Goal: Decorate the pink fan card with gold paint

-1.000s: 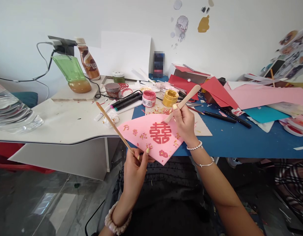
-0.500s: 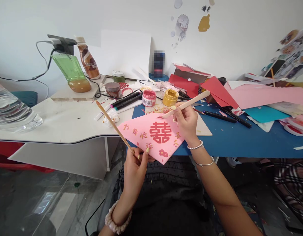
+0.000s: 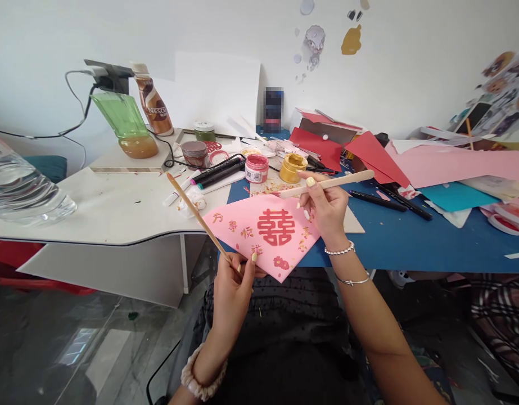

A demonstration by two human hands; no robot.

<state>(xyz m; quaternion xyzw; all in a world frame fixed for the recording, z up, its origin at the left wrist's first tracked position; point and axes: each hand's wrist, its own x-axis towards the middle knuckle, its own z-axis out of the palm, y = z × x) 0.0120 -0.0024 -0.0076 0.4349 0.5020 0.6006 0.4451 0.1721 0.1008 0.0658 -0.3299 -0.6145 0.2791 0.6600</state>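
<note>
My left hand [image 3: 236,292] is closed on the lower edge of a sheet of pink paper [image 3: 251,211] and also holds a thin wooden stick [image 3: 195,214] with a reddish-orange far end. On the paper are a large red double-happiness character, small gold characters and a red flower. My right hand [image 3: 326,211], fingers closed, grips a pale wooden stick [image 3: 347,179] over the paper's upper right part. The stick's left end lies close above the upper edge; whether it touches I cannot tell. An open red paint jar [image 3: 256,169] and an open yellow paint jar [image 3: 292,167] stand just beyond.
Several markers [image 3: 220,173] and a crumpled tissue [image 3: 192,203] lie left of the jars. A green container [image 3: 123,121] and a coffee bottle [image 3: 153,101] stand at the back left. Red envelopes [image 3: 375,160], pink paper sheets [image 3: 453,160] and black pens [image 3: 377,201] fill the right side.
My right hand has shifted slightly right and down, its stick now lying flatter and further right. The left hand and the paper stay almost in place.
</note>
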